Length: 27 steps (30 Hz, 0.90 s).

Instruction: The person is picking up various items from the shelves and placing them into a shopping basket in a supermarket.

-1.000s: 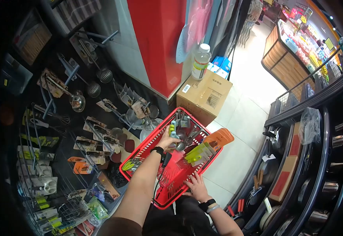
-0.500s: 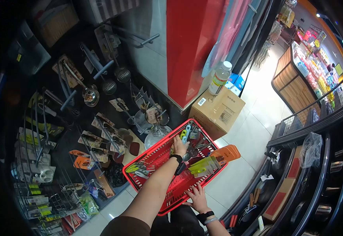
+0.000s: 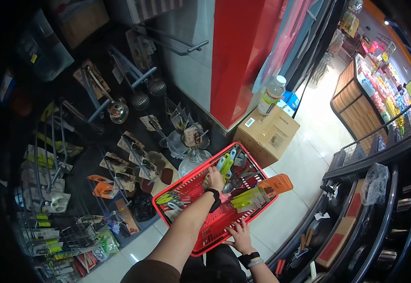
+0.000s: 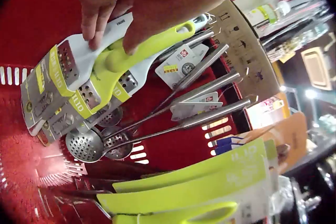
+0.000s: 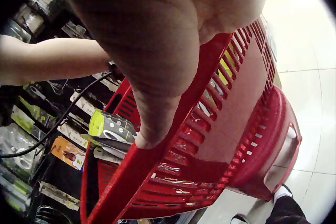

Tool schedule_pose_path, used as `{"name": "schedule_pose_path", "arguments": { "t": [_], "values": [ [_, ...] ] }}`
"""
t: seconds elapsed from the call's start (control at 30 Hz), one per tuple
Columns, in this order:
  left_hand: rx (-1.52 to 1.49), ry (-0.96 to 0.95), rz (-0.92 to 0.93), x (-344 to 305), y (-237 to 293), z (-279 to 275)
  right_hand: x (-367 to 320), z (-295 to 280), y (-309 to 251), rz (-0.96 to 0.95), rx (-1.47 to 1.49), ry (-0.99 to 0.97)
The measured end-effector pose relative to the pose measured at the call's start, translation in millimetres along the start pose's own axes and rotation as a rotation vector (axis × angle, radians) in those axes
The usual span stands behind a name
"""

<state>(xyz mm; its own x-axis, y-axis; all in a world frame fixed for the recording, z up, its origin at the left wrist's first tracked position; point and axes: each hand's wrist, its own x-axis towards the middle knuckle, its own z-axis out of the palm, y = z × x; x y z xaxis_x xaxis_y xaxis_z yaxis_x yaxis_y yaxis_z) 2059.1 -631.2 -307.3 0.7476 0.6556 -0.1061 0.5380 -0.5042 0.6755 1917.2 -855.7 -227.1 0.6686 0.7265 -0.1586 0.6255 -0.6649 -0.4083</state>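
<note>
In the head view my left hand is inside the red shopping basket. The left wrist view shows its thumb and fingers pinching a light-blue hand grater in a card package. A green hand grater lies against it, with another blue one behind. Beside them are slotted spoons with long metal handles. My right hand rests on the basket's near rim, fingers spread over it; in the right wrist view its thumb lies along the red rim.
Green-handled packaged tools and orange ones stand at the basket's right side. Beyond is a cardboard box with a bottle on it. Hooks with hanging ladles line the left; pan shelves run along the right.
The head view has turned, shifting the basket right. My left hand has come down from the basket's far end toward its left wall, and the green and blue graters now show more plainly. The right hand stays on the rim.
</note>
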Motion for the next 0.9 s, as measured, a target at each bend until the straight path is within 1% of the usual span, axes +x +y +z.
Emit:
{"name": "schedule_pose_path", "arguments": {
  "t": [0.03,0.07,0.1,0.13,0.2,0.27,0.33,0.37,0.4,0.43,0.47,0.53,0.6,0.63,0.67,0.7,0.73,0.77,0.8,0.83,0.87,0.9],
  "values": [
    [-0.031,0.004,-0.044,-2,1,1,0,-1,0,-0.004,-0.001,0.000],
    [-0.031,0.014,-0.047,-2,-7,14,-1,-1,1,-0.015,-0.002,0.001],
    [-0.107,0.067,-0.089,2,-22,32,-1,0,1,-0.013,-0.007,0.001],
    [-0.178,0.129,-0.130,8,-29,38,0,2,1,-0.020,-0.008,0.003],
    [-0.010,-0.109,-0.207,-3,6,-14,0,5,2,-0.046,-0.015,0.029],
    [0.052,-0.091,-0.158,-11,7,-23,-1,11,4,-0.065,0.000,0.051],
    [-0.126,-0.046,-0.104,-18,11,-37,-3,12,4,-0.070,-0.040,0.041],
    [-0.169,-0.125,-0.051,-19,9,-50,-3,11,5,-0.077,-0.046,0.036],
    [-0.211,-0.206,0.002,-20,14,-72,-3,13,6,-0.087,-0.044,0.049],
    [-0.383,-0.246,-0.031,-29,17,-94,-4,15,7,-0.100,-0.031,0.063],
    [-0.544,-0.256,0.028,-35,14,-114,-4,16,8,-0.115,-0.019,0.074],
    [-0.690,-0.250,0.126,-44,-2,-155,-5,21,12,-0.148,-0.024,0.095],
    [-0.726,-0.192,0.120,-61,-12,-216,-4,19,12,-0.178,-0.070,0.097],
    [-0.731,-0.040,0.151,-70,-20,-243,-3,-2,-3,-0.210,-0.140,0.067],
    [-0.684,-0.015,0.094,-75,-38,-266,4,-17,-17,-0.240,-0.210,0.038],
    [-0.686,0.133,0.100,-87,-44,-296,5,-3,-10,-0.239,-0.155,0.031],
    [-0.688,0.293,0.084,-95,-59,-320,4,6,0,-0.259,-0.207,0.013],
    [-0.604,0.480,0.033,-106,-69,-349,4,8,1,-0.256,-0.236,0.003],
    [-0.454,0.806,0.086,-111,-95,-365,3,11,2,-0.249,-0.266,-0.007],
    [-0.363,0.949,0.000,-124,-106,-396,2,14,5,-0.248,-0.282,-0.007],
    [-0.464,1.149,0.047,-130,-125,-422,1,18,8,-0.240,-0.297,-0.006],
    [-0.349,1.254,-0.063,-144,-135,-450,0,18,11,-0.226,-0.279,-0.037]
  ]
}}
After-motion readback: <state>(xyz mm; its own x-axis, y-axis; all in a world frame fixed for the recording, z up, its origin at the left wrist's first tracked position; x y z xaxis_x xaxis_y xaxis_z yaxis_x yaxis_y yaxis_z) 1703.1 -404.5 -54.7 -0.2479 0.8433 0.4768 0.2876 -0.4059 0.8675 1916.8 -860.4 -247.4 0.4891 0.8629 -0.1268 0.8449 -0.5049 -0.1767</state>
